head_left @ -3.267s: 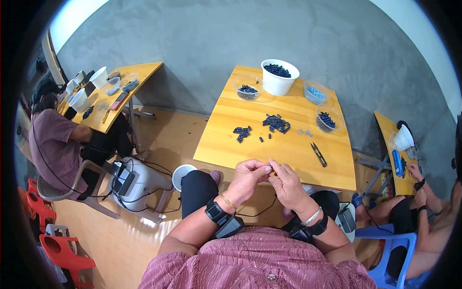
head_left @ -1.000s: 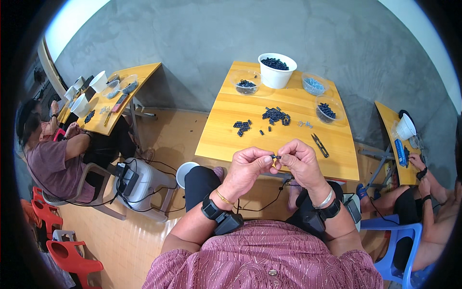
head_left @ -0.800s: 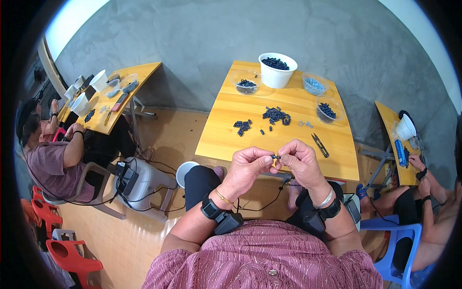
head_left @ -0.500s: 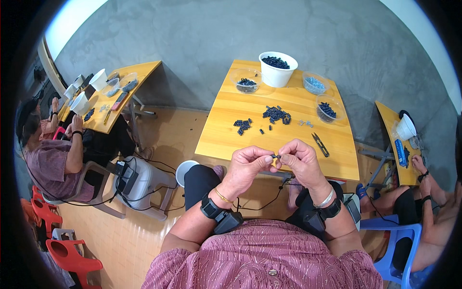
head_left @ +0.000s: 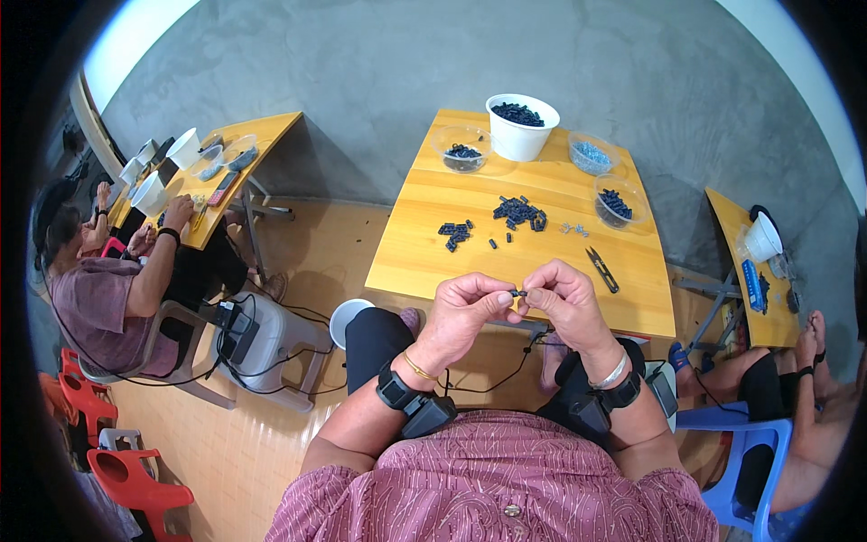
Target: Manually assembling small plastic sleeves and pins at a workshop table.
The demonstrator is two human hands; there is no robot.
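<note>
Just off the table's near edge, my left hand (head_left: 471, 312) and my right hand (head_left: 566, 303) meet and pinch a small black plastic piece (head_left: 517, 294) between thumbs and fingers. Fingertips cover most of it, so its exact kind does not show. Beyond my hands, on the yellow wooden table (head_left: 406, 262), lies a loose pile of black plastic pieces (head_left: 519, 213). A smaller group of the same pieces (head_left: 455, 235) sits to its left. To the right are several tiny shiny parts (head_left: 574, 229) and black-handled thread snips (head_left: 601, 270).
A white bucket (head_left: 521, 142) of black pieces stands at the table's back. Clear bowls hold black parts (head_left: 463, 150), silvery parts (head_left: 591, 154) and more black pieces (head_left: 615, 208). Co-workers sit at tables left (head_left: 108, 298) and right (head_left: 826, 397). A white bin (head_left: 348, 318) stands beside my left knee.
My hands keep their pinch on the small piece, almost unmoved. The left co-worker's arm has reached further over their table; the right co-worker's hands have drawn back from theirs.
</note>
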